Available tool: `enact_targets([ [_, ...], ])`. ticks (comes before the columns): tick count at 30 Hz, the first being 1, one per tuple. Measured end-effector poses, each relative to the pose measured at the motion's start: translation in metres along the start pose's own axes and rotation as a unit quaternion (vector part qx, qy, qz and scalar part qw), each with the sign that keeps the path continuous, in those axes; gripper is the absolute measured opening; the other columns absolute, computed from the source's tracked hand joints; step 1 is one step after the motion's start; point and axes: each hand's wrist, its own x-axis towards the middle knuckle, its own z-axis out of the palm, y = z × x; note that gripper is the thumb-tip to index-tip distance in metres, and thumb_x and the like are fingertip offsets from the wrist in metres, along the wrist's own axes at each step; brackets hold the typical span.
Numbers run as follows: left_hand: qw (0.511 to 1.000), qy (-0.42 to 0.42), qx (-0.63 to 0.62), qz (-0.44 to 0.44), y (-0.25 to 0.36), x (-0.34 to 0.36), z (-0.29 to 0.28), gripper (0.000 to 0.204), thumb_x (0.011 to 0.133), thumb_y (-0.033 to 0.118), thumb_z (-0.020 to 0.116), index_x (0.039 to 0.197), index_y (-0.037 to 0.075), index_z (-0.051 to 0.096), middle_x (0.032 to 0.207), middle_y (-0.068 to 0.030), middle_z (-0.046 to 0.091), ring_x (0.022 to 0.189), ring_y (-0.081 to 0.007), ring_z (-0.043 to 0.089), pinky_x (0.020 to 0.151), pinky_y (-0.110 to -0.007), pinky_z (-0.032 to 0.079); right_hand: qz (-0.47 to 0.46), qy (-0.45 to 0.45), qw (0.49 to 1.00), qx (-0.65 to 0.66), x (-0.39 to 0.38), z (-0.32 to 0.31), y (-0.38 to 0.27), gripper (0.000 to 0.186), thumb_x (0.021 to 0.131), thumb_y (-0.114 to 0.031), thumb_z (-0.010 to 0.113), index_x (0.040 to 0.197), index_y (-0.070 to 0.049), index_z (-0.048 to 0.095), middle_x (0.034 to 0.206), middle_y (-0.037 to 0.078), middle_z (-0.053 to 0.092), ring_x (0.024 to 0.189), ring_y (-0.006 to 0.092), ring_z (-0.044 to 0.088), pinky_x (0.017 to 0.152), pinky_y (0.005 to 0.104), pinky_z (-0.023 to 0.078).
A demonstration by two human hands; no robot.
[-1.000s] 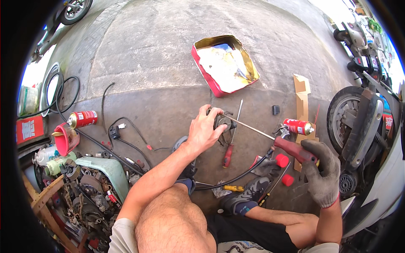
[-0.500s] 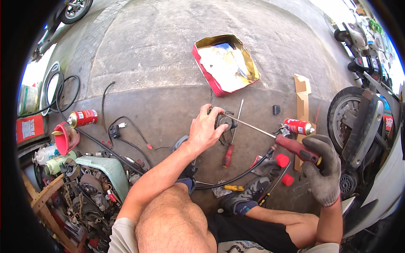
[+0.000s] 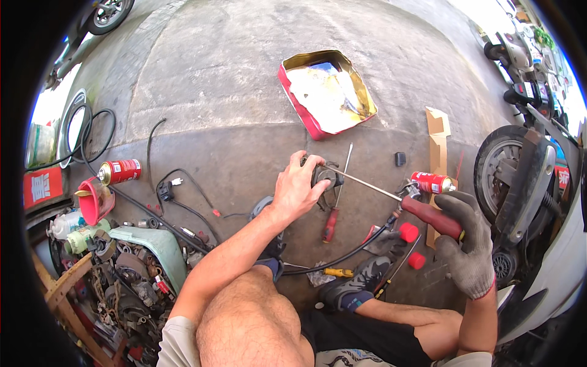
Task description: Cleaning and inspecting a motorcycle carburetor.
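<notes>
Bare fingers of my left hand are wrapped over a dark metal part. Against its top rests the shaft tip of a long screwdriver with a red handle. My right hand, in a grey glove, grips that handle at its end with curled fingers. Beneath the part a second red-handled screwdriver lies on the floor, near a yellow-handled tool, a black hose and two red caps.
A red tin tray with white lining sits ahead. Spray cans, a pink funnel, cables and a crate of parts lie leftward. At right are folded cardboard, another can and a scooter wheel.
The gloved fingers of my right hand have shifted slightly on the screwdriver handle. My left hand and the metal part look unmoved.
</notes>
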Motion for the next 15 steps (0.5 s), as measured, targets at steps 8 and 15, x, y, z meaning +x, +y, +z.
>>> enact_targets([
  [8,1.0,0.002,-0.004,-0.002,-0.001,0.001,0.002,0.049,0.085,0.026,0.078,0.128,0.015,0.058,0.141,-0.0229,0.047,0.114,-0.0457,0.062,0.095,-0.05,0.054,0.044,-0.039,0.998,0.007,0.0,0.0,0.001,0.043,0.078,0.001,0.072,0.121,-0.004,0.066,0.105,0.017,0.067,0.094,0.0384,0.07,0.077,0.0398,0.054],
  [15,1.0,0.0,-0.006,-0.007,0.0,0.001,0.002,0.049,0.085,0.026,0.079,0.128,0.015,0.058,0.14,-0.0228,0.047,0.113,-0.0453,0.063,0.095,-0.05,0.054,0.131,-0.095,0.987,0.007,-0.008,-0.007,0.005,0.05,0.075,0.002,0.075,0.123,-0.008,0.065,0.113,0.016,0.067,0.095,0.0386,0.07,0.076,0.0397,0.056],
])
